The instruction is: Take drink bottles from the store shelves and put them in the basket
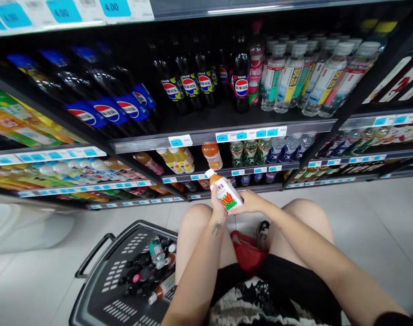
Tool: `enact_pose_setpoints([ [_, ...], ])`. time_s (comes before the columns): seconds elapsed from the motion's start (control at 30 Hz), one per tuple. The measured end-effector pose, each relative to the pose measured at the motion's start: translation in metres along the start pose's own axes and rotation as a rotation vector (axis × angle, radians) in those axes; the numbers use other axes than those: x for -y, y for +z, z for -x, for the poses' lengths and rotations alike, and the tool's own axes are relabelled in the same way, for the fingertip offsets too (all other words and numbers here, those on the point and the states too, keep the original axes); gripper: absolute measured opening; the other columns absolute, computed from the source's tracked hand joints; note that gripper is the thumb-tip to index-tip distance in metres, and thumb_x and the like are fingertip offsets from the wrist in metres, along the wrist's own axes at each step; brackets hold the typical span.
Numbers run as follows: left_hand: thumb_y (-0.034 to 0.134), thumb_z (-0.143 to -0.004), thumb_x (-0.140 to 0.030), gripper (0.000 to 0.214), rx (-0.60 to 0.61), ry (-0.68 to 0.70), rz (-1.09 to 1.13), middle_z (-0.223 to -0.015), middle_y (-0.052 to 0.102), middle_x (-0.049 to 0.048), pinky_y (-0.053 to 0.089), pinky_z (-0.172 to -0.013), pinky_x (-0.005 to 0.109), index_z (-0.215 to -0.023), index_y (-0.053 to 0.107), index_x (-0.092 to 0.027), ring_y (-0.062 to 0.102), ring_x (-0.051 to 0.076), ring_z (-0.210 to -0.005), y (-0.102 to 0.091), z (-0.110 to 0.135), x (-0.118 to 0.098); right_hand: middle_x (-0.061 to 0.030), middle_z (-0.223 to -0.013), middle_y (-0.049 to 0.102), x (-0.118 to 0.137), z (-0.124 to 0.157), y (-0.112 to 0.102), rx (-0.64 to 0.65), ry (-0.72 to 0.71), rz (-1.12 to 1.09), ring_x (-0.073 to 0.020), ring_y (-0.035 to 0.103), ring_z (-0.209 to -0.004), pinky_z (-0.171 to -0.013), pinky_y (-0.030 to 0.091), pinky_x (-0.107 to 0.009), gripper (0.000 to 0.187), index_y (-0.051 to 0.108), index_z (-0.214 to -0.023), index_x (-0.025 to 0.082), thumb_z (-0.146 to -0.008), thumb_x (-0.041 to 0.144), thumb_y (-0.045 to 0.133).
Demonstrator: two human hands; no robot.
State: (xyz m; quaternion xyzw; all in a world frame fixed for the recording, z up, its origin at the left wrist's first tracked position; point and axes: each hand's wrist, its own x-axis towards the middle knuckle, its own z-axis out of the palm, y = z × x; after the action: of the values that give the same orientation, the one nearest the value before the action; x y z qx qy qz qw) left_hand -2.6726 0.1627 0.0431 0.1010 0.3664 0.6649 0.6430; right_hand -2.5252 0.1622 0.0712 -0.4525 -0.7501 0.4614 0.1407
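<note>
I am crouched in front of a drinks shelf. An orange juice bottle (224, 190) with a white cap and white label is held in both hands above my knees. My left hand (217, 203) grips its lower left side. My right hand (250, 202) wraps around its base from the right. The bottle tilts with its cap toward the upper left. A matching orange bottle (212, 155) stands on the lower shelf just above it.
A dark shopping basket (104, 276) with several bottles sits on the floor at my left. Shelves hold cola bottles (189, 86), soda water bottles (295, 74) and green bottles (250, 151). A red item (245, 251) lies between my knees. White tile floor lies to the right.
</note>
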Motion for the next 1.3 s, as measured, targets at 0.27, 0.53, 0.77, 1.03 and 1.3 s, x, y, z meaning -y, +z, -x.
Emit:
enact_pose_setpoints([
  [0.27,0.068,-0.076,-0.058,0.051,0.027,-0.048,0.005,-0.090,0.074,0.0101,0.054,-0.071,0.031,-0.098,0.072,-0.012,0.070,0.021,-0.073,0.003,0.002,0.006,0.0001,-0.090,0.076,-0.003,0.004,-0.009,0.016,-0.026,0.074,-0.0236,0.070,-0.083,-0.068,0.047,-0.026,0.058,0.076,-0.096,0.025,-0.058,0.067,0.083],
  [0.53,0.069,-0.076,-0.057,0.052,0.075,-0.064,-0.089,-0.083,0.073,0.0097,0.054,-0.069,0.031,-0.096,0.073,-0.009,0.069,0.021,-0.071,-0.003,0.000,0.010,-0.0024,-0.095,0.077,-0.003,0.009,-0.004,-0.004,0.033,0.184,-0.0263,0.071,-0.085,-0.069,0.049,-0.029,0.058,0.075,-0.100,0.025,-0.059,0.066,0.083],
  [0.77,0.051,-0.084,-0.073,0.068,0.112,0.000,-0.050,-0.088,0.074,0.0132,0.058,-0.076,0.036,-0.093,0.074,-0.010,0.072,0.025,-0.078,0.006,0.005,0.004,-0.0056,-0.101,0.077,-0.005,0.008,0.002,-0.029,-0.011,0.210,-0.0296,0.072,-0.092,-0.076,0.052,-0.033,0.067,0.073,-0.107,0.023,-0.061,0.072,0.079],
  [1.03,0.054,-0.082,-0.071,0.066,0.102,-0.032,-0.034,-0.088,0.075,0.0136,0.057,-0.073,0.034,-0.095,0.073,-0.009,0.072,0.024,-0.073,0.007,0.006,0.001,-0.0046,-0.101,0.077,-0.005,0.008,0.004,-0.027,-0.008,0.187,-0.0295,0.072,-0.093,-0.076,0.053,-0.033,0.063,0.073,-0.105,0.024,-0.061,0.070,0.080],
  [1.3,0.054,-0.083,-0.070,0.064,0.083,-0.037,-0.036,-0.087,0.074,0.0134,0.057,-0.073,0.034,-0.095,0.073,-0.010,0.072,0.024,-0.076,0.007,0.005,0.001,-0.0062,-0.104,0.076,-0.004,0.008,0.005,-0.039,-0.003,0.202,-0.0300,0.072,-0.096,-0.079,0.053,-0.034,0.066,0.072,-0.107,0.023,-0.061,0.070,0.080],
])
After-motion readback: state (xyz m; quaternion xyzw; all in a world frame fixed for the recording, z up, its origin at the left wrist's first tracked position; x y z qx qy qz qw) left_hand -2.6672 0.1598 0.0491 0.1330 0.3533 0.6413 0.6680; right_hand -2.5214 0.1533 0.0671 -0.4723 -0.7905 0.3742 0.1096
